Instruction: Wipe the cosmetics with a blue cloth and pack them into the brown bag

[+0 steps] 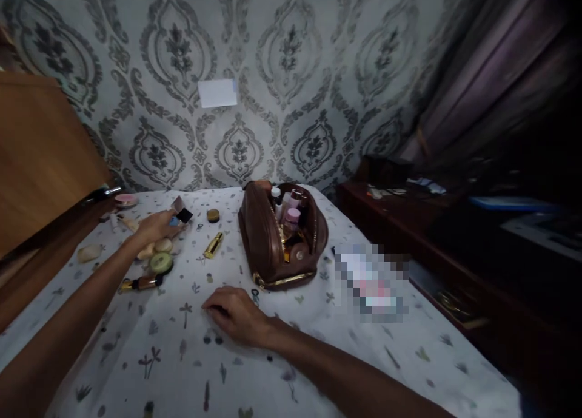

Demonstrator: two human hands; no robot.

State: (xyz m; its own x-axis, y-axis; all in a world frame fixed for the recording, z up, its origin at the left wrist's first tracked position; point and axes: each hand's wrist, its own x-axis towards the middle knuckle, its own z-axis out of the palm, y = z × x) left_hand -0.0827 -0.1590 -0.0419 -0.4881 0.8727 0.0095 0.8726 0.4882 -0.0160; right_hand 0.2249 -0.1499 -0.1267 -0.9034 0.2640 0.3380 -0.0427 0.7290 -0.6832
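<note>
My left hand reaches to the far left of the table, its fingers closed at a small dark square makeup compact with a lid standing up. Below that hand lie a round green-lidded jar, pale makeup sponges and a dark tube with a gold end. My right hand rests on the cloth with curled fingers, and nothing shows in it. Beyond it stands a brown makeup bag, unzipped, with several bottles inside, one pink-capped.
A gold tube and a small round jar lie between the left hand and the bag. A blurred-out flat object is right of the bag. Wooden furniture borders the left; a dark red desk stands at right.
</note>
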